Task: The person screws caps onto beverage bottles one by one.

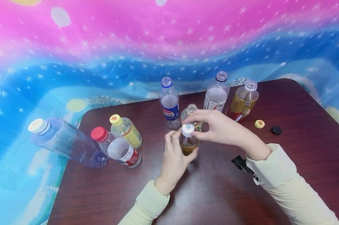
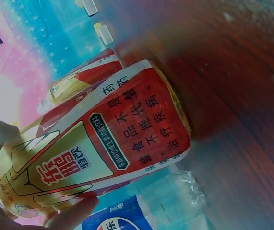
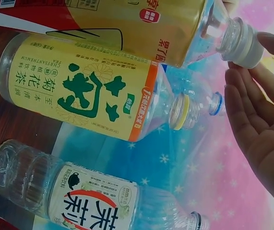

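Note:
My left hand (image 1: 173,159) grips a plastic drink bottle (image 1: 188,147) near the table's middle. A gold and red label (image 2: 141,110) wraps this bottle in the left wrist view. On its neck sits a white cap (image 1: 188,129), pinched between thumb and fingers of my right hand (image 1: 218,129). The right wrist view shows the same white cap (image 3: 247,45) from the side. Just behind stands an uncapped chrysanthemum tea bottle (image 3: 79,91) with a yellow label, partly covered by the right hand in the head view. Whether the cap is tight or loose cannot be seen.
Uncapped bottles stand behind: a Pepsi bottle (image 1: 170,107), a jasmine-label bottle (image 1: 214,97) and a gold-label bottle (image 1: 244,100). A yellow cap (image 1: 259,124) and black cap (image 1: 276,130) lie right. Capped bottles at left include a large clear one (image 1: 73,143), a red-capped one (image 1: 124,151) and a yellow-capped one (image 1: 131,134).

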Demonstrator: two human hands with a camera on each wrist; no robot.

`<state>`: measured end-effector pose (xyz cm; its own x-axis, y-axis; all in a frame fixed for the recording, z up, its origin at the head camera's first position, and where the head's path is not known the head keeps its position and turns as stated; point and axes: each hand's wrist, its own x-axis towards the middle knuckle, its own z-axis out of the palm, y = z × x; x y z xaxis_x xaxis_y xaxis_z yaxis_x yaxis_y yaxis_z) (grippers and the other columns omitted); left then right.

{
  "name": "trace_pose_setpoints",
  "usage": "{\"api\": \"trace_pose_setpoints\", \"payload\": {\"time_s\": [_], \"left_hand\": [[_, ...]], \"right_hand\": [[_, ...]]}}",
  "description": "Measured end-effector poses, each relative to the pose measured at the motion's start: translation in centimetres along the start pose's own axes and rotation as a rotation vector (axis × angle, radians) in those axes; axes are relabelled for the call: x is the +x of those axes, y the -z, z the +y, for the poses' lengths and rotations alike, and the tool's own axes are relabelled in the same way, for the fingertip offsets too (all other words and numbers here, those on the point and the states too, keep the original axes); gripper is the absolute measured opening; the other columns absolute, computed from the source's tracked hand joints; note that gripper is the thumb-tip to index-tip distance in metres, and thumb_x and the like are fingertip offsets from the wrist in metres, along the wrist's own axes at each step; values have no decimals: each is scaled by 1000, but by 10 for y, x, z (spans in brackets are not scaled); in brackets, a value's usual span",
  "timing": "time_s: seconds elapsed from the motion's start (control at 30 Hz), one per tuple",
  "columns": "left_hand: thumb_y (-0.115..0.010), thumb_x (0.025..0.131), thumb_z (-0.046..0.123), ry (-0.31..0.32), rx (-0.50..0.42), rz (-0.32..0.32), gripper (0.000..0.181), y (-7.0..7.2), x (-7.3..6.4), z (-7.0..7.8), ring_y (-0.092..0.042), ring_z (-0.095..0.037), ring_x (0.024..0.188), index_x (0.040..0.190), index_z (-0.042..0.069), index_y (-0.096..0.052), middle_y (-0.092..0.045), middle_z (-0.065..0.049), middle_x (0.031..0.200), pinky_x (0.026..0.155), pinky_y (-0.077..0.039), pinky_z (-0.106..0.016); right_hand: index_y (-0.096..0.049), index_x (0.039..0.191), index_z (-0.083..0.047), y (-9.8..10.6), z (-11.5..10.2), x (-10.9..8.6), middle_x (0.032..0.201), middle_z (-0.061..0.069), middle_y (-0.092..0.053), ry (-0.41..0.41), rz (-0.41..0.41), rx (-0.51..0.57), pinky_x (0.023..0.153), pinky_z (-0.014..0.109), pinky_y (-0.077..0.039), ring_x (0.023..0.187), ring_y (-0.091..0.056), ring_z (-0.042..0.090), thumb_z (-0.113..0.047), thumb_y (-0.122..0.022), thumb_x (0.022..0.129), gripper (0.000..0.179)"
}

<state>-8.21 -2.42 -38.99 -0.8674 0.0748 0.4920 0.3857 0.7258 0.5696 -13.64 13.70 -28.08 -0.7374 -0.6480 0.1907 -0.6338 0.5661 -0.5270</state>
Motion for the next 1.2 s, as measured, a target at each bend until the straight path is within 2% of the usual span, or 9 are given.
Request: {"api": "trace_pose_setpoints", "payload": {"time_s": [0.1,0.23,0.4,0.53,0.7,0.83,0.93,1.1,1.2], "left_hand": [[-83,72,27,-1,-3,-3,77,0,0,0,-56,-29,106,132,8,-37,-40,-13,113,83,-56,-37],[-83,72,27,-2,-5,-2,78,1,0,0,-56,-29,106,132,9,-36,-40,-13,113,83,-56,-37],[-83,71,26,-24,0,19,78,1,1,0,-56,-29,105,131,8,-37,-41,-13,113,80,-57,-38],[-83,71,26,-26,-2,18,79,1,1,0,-56,-29,105,131,8,-37,-41,-13,113,80,-57,-38],[-83,71,27,-12,-3,6,78,1,0,0,-56,-29,106,132,8,-37,-40,-13,113,80,-57,-38],[-83,72,27,-2,-2,-3,79,1,0,1,-56,-29,106,132,9,-36,-40,-12,113,82,-57,-38],[-83,72,27,6,-2,-9,78,1,0,1,-56,-29,106,132,9,-36,-40,-12,113,82,-57,-38],[-83,72,26,5,-3,-6,77,2,0,1,-57,-29,105,131,8,-36,-40,-12,112,82,-57,-37],[-82,73,25,-2,-3,-1,77,2,0,1,-56,-28,105,131,8,-36,-40,-13,113,82,-57,-38]], "right_hand": [[-69,110,-8,-1,0,1,110,5,-69,-13,11,-5,84,39,-52,99,-64,19,-12,-72,81,30],[-68,109,-7,-1,-1,1,106,5,-69,-21,21,7,82,40,-51,95,-63,20,-12,-73,80,30],[-66,115,-6,-2,-1,1,113,8,-66,1,11,34,92,44,-50,109,-60,25,-10,-72,80,36],[-67,116,-6,-2,0,0,117,9,-66,21,-7,27,94,45,-49,113,-59,26,-10,-69,83,34],[-69,112,-8,-3,0,2,111,7,-67,-8,-3,2,87,40,-51,102,-62,21,-14,-72,82,30],[-69,109,-9,-4,-1,3,102,4,-68,-33,15,-16,78,34,-49,87,-60,19,-17,-75,81,30],[-69,106,-9,-6,-2,3,99,3,-68,-44,35,-15,75,33,-49,83,-58,18,-18,-75,81,27],[-67,101,-9,-8,-2,4,96,4,-68,-50,68,-9,77,37,-51,87,-61,18,-18,-75,81,23],[-66,105,-7,-8,-1,4,102,6,-67,-37,62,9,83,40,-52,95,-62,19,-17,-75,80,28]]}}
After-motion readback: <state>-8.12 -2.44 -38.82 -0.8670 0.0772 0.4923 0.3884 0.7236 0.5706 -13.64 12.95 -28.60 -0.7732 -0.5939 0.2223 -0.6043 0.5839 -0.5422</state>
